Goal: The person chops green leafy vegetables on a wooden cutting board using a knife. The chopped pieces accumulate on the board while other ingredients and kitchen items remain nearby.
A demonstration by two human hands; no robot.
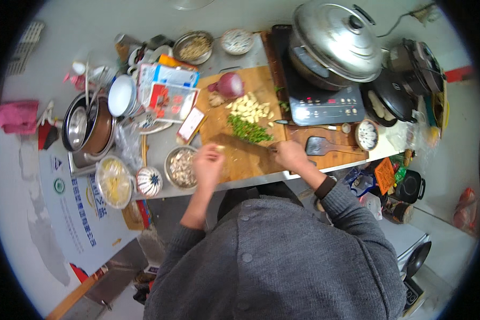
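My right hand [291, 155] grips the handle of a kitchen knife. Its broad dark blade [244, 149] lies low across the wooden cutting board [212, 120], pointing left. Between the fingertips of my left hand [209, 165] is a small pale piece [220, 148], apparently garlic, held just left of the blade tip. Beyond the knife are chopped greens [250, 130] and a pile of peeled garlic cloves [249, 106]. A red onion [230, 85] and a knob of ginger [216, 99] sit farther back. Close beside my left hand stands a metal bowl of chopped pale pieces [180, 167], partly hidden by it.
An induction cooker [324, 110] carries a large lidded pot [336, 44] at the back right. A spatula [324, 146] and patterned bowl [367, 135] lie right of my right hand. Left are food packets [172, 100], stacked white bowls [121, 96] and a plastic-covered bowl [114, 182].
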